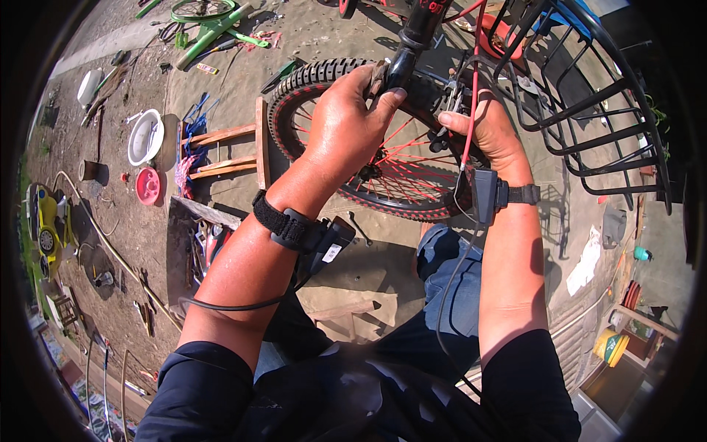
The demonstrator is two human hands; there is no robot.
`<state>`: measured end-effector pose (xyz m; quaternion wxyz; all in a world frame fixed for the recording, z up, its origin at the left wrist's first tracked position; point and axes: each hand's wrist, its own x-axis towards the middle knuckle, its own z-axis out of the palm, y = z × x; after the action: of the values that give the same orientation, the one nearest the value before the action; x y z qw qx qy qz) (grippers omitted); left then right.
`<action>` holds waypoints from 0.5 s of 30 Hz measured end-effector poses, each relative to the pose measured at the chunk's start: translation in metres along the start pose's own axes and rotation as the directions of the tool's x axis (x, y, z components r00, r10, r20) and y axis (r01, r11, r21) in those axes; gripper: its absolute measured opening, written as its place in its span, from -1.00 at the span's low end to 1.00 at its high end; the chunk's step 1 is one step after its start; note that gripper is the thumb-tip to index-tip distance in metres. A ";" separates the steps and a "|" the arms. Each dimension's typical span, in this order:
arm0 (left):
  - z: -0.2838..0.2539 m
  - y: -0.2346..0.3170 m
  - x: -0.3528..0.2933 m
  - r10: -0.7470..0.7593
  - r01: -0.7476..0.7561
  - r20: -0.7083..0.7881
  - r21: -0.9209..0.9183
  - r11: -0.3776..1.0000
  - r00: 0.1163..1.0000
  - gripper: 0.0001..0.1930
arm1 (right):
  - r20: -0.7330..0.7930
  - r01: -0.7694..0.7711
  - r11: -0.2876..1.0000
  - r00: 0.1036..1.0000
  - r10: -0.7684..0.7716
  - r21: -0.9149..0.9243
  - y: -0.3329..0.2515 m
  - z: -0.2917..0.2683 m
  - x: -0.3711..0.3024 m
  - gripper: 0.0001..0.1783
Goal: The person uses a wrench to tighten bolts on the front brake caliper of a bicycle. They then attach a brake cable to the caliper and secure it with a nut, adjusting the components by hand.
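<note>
Bike wheel (377, 157) ahead of person, approx. ctr; L hand (350, 118) to L of bike tube (403, 68), R hand (492, 132) to R. Wire basket (589, 107) R of wheel. Wooden stool (261, 144) just L of wheel; basin (138, 136) L of stool, bowl (147, 197) beside basin, nearer person. Toolbox (177, 236) partly behind L forearm, tools in it. Wrench (360, 229) on ground btwn forearms. Toy car (48, 228) far L, hose (110, 247) btwn it & toolbox. Bucket (611, 346) far R, past R forearm.

The black wire basket (589, 105) blocks passage beyond the bare right hand (495, 134); below the black-tyred, red-spoked wheel (375, 156), tan ground (390, 254) lies open around a steel wrench (360, 230).
</note>
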<state>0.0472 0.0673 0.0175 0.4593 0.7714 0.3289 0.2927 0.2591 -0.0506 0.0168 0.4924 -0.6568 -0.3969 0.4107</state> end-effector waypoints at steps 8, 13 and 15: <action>-0.001 0.002 0.000 0.000 0.000 0.002 0.011 1.000 1.000 -0.68 | 0.019 -0.034 0.998 0.999 0.033 0.044 0.004 -0.003 0.000 -0.24; -0.003 0.005 0.000 -0.032 0.031 0.044 0.034 0.999 0.999 -0.67 | -0.048 -0.001 0.989 0.999 0.008 0.145 0.000 0.002 -0.007 -0.34; -0.002 0.001 0.001 0.008 -0.008 0.015 0.001 1.000 1.000 -0.66 | -0.051 0.001 0.991 0.999 0.006 0.131 -0.002 0.005 -0.009 -0.33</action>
<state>0.0462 0.0688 0.0189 0.4603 0.7750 0.3228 0.2887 0.2516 -0.0568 0.0190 0.5440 -0.6340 -0.3553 0.4194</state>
